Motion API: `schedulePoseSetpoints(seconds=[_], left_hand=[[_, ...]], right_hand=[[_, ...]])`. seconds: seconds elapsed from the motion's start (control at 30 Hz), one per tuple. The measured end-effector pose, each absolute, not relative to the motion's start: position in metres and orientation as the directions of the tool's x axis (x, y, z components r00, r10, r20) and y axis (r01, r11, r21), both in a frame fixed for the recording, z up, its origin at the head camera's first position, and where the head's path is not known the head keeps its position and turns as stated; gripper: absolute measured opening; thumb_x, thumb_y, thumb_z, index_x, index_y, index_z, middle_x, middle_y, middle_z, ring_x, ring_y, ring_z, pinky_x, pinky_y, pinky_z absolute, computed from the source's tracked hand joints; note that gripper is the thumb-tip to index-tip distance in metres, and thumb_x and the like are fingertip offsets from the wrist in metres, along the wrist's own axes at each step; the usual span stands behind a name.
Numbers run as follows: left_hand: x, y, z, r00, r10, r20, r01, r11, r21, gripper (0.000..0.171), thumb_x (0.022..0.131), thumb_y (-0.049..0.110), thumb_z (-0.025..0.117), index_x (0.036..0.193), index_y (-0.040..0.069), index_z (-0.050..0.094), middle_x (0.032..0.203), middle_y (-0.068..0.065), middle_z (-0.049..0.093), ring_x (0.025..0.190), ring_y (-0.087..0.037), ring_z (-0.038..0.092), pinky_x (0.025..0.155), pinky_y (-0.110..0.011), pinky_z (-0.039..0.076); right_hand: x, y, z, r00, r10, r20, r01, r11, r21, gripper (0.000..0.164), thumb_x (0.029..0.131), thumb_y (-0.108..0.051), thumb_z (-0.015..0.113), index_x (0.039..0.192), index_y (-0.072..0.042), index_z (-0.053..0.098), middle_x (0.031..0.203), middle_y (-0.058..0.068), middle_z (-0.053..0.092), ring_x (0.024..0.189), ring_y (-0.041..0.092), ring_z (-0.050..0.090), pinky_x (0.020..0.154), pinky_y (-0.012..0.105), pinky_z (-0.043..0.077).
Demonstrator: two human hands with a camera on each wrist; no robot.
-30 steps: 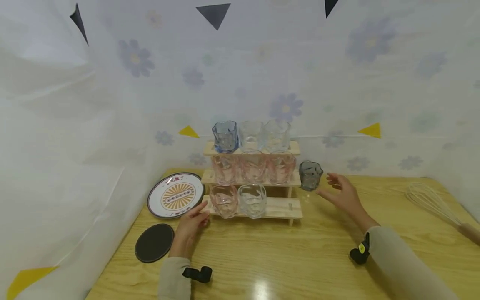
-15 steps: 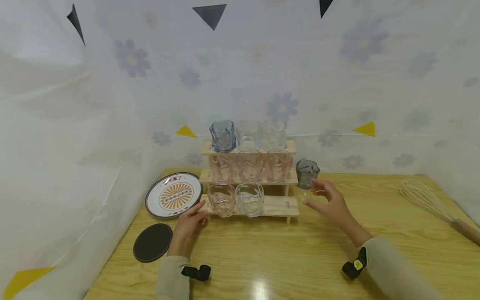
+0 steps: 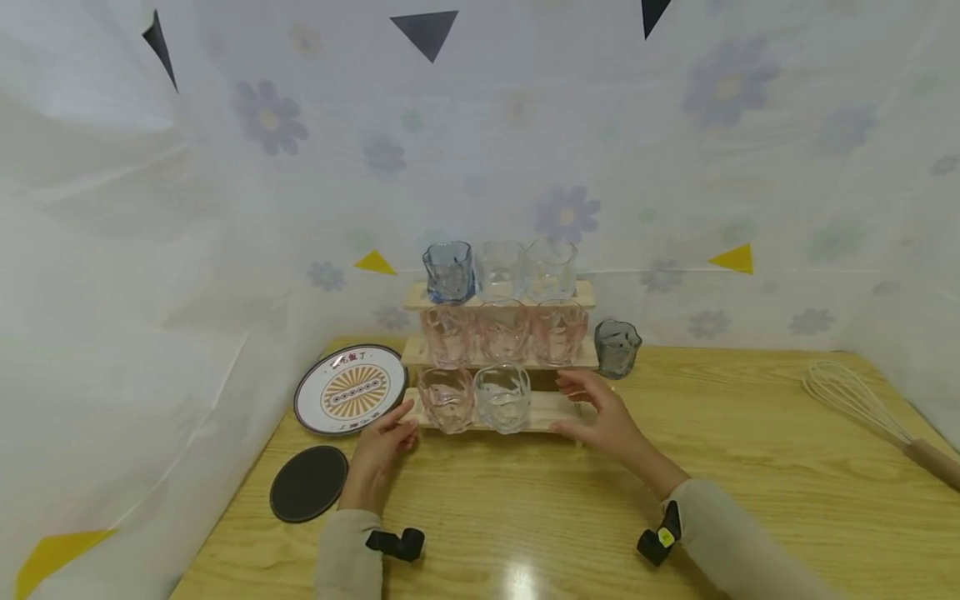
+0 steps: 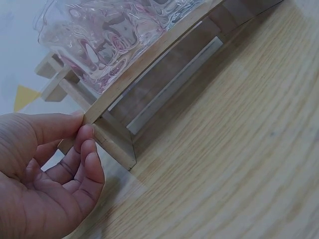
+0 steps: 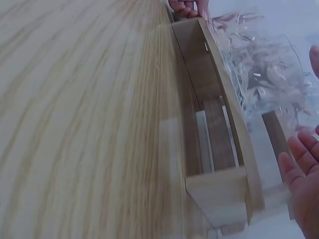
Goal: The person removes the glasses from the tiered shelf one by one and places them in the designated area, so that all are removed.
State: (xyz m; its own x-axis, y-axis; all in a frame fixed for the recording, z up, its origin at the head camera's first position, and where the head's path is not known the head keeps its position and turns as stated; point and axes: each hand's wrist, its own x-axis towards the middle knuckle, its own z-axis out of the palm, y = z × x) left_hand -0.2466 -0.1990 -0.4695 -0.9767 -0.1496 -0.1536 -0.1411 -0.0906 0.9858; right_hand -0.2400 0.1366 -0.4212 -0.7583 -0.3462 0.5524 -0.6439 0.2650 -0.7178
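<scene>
One black disc point(image 3: 309, 483) at near left, flat on a wooden table point(image 3: 480, 517). Just beyond it, a round plate point(image 3: 351, 390) with dark rim and orange ray print, beside the left end of the stand.

Next to the right: left hand point(image 3: 378, 454), with black wrist camera point(image 3: 396, 545) below. Grip narrow: corner at the left end of the lowest step of the wooden stand point(image 3: 542, 407) pinched between thumb and fingertips, as seen in the left wrist view.

Wooden stand at center, on the table, in three steps. Top step, far side, left to right: blue glass point(image 3: 450, 275), clear glass point(image 3: 501, 271), second clear glass point(image 3: 551, 271). Middle step: three pink glasses point(image 3: 504, 333) in a row. Lowest step, near side: pink tumbler point(image 3: 446, 402) at left, clear tumbler point(image 3: 502, 400) just beside it.

At the right end of the lowest step: right hand point(image 3: 609, 421). Thumb and fingers parted wide, nothing held; contact with the board not possible to tell.

Farther right, beyond the hand: gray glass point(image 3: 618, 348) on the table, near the stand. At far right, well apart: wire whisk point(image 3: 922, 454), handle toward the near side.
</scene>
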Motion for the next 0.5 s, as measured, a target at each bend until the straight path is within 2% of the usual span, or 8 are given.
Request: schedulePoseSetpoints(seconds=[0.1, 0.2, 0.33, 0.5], left_hand=[[-0.246, -0.199, -0.469, -0.977, -0.145, -0.158, -0.148, -0.08, 0.986, 0.044, 0.09, 0.001, 0.062, 0.133, 0.0, 0.053, 0.078, -0.004, 0.064, 0.066, -0.01, 0.059, 0.061, -0.02, 0.049], [-0.246, -0.199, -0.468, -0.977, -0.135, -0.162, -0.154, -0.069, 0.986, 0.045, 0.09, 0.003, 0.063, 0.134, 0.001, 0.053, 0.08, -0.005, 0.065, 0.068, -0.01, 0.06, 0.062, -0.021, 0.05], [-0.247, -0.201, -0.47, -0.976, -0.14, -0.169, -0.16, -0.069, 0.985, 0.046, 0.089, 0.003, 0.064, 0.133, 0.002, 0.053, 0.08, -0.005, 0.065, 0.068, -0.011, 0.061, 0.062, -0.022, 0.051], [-0.248, -0.201, -0.472, -0.975, -0.148, -0.167, -0.156, -0.083, 0.984, 0.045, 0.089, 0.002, 0.064, 0.133, 0.001, 0.053, 0.079, -0.005, 0.065, 0.067, -0.01, 0.06, 0.061, -0.021, 0.051]], right_hand=[[-0.245, 0.126, -0.426, -0.761, -0.338, 0.554, -0.642, 0.271, -0.717, 0.068, 0.071, 0.005, 0.079, 0.13, 0.009, 0.046, 0.118, 0.024, 0.052, 0.104, 0.039, 0.052, 0.087, 0.049, 0.047], [-0.254, 0.116, -0.439, -0.771, -0.314, 0.554, -0.631, 0.269, -0.727, 0.072, 0.071, 0.004, 0.079, 0.133, 0.007, 0.044, 0.121, 0.024, 0.05, 0.106, 0.038, 0.052, 0.088, 0.051, 0.046], [-0.265, 0.102, -0.453, -0.79, -0.296, 0.538, -0.609, 0.264, -0.748, 0.077, 0.073, -0.003, 0.081, 0.139, 0.0, 0.04, 0.129, 0.019, 0.047, 0.109, 0.033, 0.052, 0.091, 0.049, 0.046], [-0.268, 0.086, -0.455, -0.809, -0.262, 0.527, -0.587, 0.29, -0.756, 0.076, 0.072, -0.012, 0.083, 0.137, -0.004, 0.043, 0.135, 0.014, 0.044, 0.112, 0.029, 0.05, 0.091, 0.047, 0.046]])
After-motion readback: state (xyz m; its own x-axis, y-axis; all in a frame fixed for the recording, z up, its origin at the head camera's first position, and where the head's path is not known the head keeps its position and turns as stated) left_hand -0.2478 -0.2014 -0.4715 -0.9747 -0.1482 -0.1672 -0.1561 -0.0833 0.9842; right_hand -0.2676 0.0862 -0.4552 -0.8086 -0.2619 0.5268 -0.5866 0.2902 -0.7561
